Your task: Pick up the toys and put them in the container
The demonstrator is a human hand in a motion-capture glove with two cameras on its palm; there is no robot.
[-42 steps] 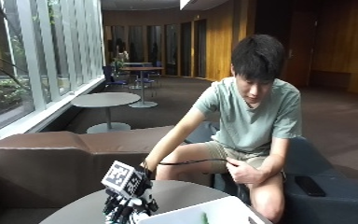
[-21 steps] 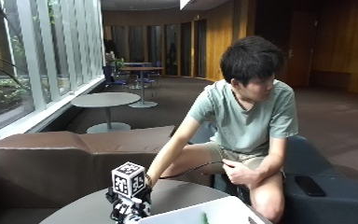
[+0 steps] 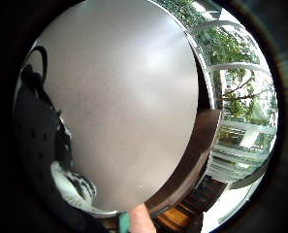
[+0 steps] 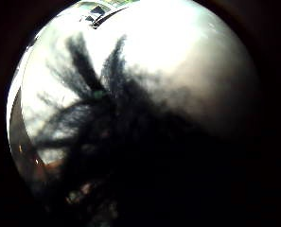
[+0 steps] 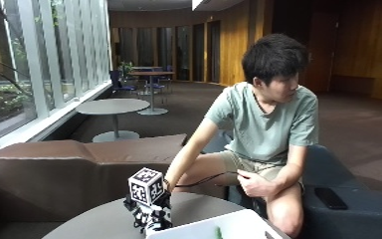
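In the outside view my gloved right hand [image 5: 150, 213] hovers low over the round grey table [image 5: 91, 225], right beside the white container [image 5: 204, 232]. Its fingers curl round a furry black-and-white toy [image 5: 156, 222] that hangs under the palm. The thumb side palm view is nearly filled by that toy's dark shaggy fur [image 4: 126, 142], close against the palm. A black-and-white striped part of the toy [image 3: 78, 187] shows beside the glove in the little finger side palm view, over the bare table top [image 3: 134, 97]. A small green thing [image 5: 218, 232] lies inside the container.
A brown padded bench [image 5: 58, 169] curves behind the table. The person sits on a dark seat [image 5: 350, 199], bare left hand [image 5: 254, 184] resting on a knee. The windows [image 5: 19, 64] run along the left side.
The gloved hand has moved to the right across the table, toward the white container, with the toy under it. The person's head has turned to the side.
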